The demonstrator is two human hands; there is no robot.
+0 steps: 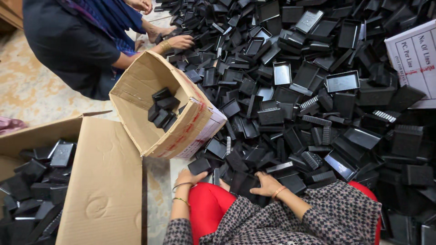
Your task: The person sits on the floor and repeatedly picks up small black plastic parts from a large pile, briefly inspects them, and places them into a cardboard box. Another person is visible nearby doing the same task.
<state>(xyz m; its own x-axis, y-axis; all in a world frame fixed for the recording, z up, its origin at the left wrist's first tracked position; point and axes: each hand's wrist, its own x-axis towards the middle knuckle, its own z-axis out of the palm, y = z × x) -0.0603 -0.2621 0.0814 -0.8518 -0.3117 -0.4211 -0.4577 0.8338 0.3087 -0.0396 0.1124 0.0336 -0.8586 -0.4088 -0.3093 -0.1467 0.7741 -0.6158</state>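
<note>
Your red-trousered knees sit nearest, patterned sleeves above them. Your left hand [190, 176] pinches a small black plastic tray [199, 166] at the floor heap's near edge; your right hand [265, 185] presses flat, fingers spread, on another tray [243, 183]. You appear mid-sorting; next, lift toward the tilted cardboard box [150, 86]. Matte, ribbed, rectangular shells.
</note>
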